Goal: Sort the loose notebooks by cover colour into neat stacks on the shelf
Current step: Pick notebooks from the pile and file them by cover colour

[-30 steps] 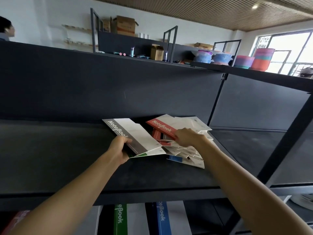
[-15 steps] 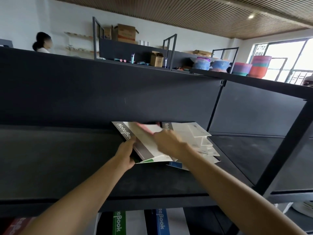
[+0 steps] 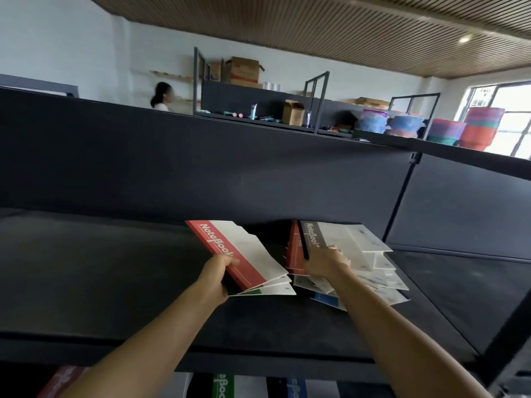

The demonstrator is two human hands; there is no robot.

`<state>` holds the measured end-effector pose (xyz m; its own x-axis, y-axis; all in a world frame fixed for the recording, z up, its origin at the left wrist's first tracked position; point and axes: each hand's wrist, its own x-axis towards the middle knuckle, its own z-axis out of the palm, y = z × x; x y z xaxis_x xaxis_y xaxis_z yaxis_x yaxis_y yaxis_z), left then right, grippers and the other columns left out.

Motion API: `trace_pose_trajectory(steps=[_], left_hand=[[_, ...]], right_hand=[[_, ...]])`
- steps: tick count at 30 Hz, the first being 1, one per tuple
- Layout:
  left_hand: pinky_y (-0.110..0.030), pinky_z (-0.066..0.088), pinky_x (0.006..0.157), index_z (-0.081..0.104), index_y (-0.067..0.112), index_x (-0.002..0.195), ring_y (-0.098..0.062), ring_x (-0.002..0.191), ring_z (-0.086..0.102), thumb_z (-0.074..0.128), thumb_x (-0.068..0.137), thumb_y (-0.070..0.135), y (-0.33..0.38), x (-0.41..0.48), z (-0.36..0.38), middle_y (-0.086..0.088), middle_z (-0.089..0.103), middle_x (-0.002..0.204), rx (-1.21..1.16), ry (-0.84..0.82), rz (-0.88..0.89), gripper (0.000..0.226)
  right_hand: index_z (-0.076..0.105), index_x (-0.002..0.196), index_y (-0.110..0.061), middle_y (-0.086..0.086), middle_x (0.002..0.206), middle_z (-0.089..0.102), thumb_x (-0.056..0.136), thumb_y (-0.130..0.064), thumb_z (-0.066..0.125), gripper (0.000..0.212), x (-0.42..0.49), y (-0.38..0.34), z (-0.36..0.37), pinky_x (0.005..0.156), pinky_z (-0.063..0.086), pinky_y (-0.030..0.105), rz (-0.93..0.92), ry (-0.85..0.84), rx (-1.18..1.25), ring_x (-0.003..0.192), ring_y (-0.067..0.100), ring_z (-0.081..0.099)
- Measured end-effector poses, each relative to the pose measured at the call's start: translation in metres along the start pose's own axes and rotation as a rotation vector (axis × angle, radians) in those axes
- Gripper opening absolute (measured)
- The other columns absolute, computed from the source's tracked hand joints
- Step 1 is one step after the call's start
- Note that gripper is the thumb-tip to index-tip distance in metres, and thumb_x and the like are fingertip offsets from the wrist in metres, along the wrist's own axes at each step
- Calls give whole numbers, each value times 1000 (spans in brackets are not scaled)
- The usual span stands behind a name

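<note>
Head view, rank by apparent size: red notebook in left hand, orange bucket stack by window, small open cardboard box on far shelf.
1. red notebook, nearest the camera.
2. orange bucket stack.
3. small cardboard box.
Nearness inflates the notebook; real sizes unsure.

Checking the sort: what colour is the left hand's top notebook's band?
Red, on the white-covered paper notebook; head view shows it best.

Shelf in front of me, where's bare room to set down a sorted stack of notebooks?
The widest bare patch of the shelf is left of your left hand, running to the back panel. The next bay, right of the upright post, is bare too. Crowded in the middle: the held stack and the loose pile under your right hand nearly touch.
</note>
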<state>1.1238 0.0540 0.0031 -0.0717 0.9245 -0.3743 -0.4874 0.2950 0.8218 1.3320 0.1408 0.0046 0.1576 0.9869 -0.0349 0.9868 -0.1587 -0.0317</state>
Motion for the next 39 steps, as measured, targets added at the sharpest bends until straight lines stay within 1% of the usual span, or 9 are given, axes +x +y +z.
trace_pose_trajectory(steps=[11, 14, 16, 19, 22, 25, 29, 34, 39], left_hand=[[-42, 45, 86, 47, 8, 129, -32, 102, 58, 51, 96, 21, 7, 3, 1, -12, 61, 109, 37, 33, 40, 36], [-39, 46, 81, 51, 9, 120, -32, 103, 58, 48, 97, 38, 2, 7, 14, -14, 61, 111, 24, -3, 61, 37], [-36, 46, 70, 56, 5, 107, -28, 87, 59, 42, 99, 36, -1, 5, 21, -14, 62, 96, -109, -68, 19, 35], [-35, 47, 64, 52, 0, 118, -28, 79, 58, 40, 97, 9, -7, 10, 15, -16, 58, 89, -123, -11, 1, 25], [-40, 49, 84, 49, 2, 124, -30, 92, 59, 51, 92, 4, -9, 13, 0, -14, 60, 93, -70, 57, 23, 32], [-40, 48, 84, 51, 5, 122, -29, 89, 60, 54, 92, 7, -5, 11, -10, -12, 62, 94, -47, 76, 7, 31], [-39, 48, 82, 53, 5, 123, -32, 93, 61, 57, 90, 12, -3, 12, -21, -14, 63, 100, -1, 124, 16, 34], [-37, 46, 80, 52, 9, 118, -29, 89, 58, 54, 92, 14, 1, 6, -31, -11, 60, 90, 48, 112, 27, 27], [-31, 44, 59, 48, 10, 130, -25, 80, 59, 54, 92, 17, 5, 5, -39, -11, 61, 98, 69, 99, 34, 39]], right_hand=[[49, 129, -4, 11, 134, 52, 96, -3, 37, 36, -46, -37, -38, 83, 48, 27, -402, 295, -457, 108, 22, 62], [40, 140, -9, 5, 136, 51, 89, 0, 28, 52, -87, -68, -42, 64, 48, 29, -705, 650, -440, 91, 18, 67], [31, 143, -2, 8, 126, 58, 94, -4, 34, 49, -110, -85, -35, 67, 43, 29, -793, 475, -425, 99, 24, 64], [52, 124, -6, 12, 116, 62, 97, -12, 37, 32, -103, -95, -28, 70, 44, 32, -776, 235, -346, 99, 28, 61], [54, 118, -7, 15, 121, 59, 97, -23, 35, 32, -65, -70, -23, 80, 47, 36, -468, 155, 46, 105, 35, 59], [41, 133, -11, 17, 135, 45, 93, -41, 43, 50, -36, -39, -15, 98, 42, 43, -156, 105, 138, 122, 36, 46], [36, 138, -11, 20, 138, 40, 86, -57, 49, 71, -24, -26, 5, 101, 38, 48, -27, 45, 8, 126, 36, 41], [49, 126, -5, 18, 123, 54, 93, -49, 42, 55, -30, -35, 13, 93, 47, 44, -51, 191, -74, 110, 34, 55], [47, 131, -3, 14, 123, 59, 96, -12, 48, 35, -36, -41, 0, 86, 52, 34, -228, 259, -194, 109, 29, 61]])
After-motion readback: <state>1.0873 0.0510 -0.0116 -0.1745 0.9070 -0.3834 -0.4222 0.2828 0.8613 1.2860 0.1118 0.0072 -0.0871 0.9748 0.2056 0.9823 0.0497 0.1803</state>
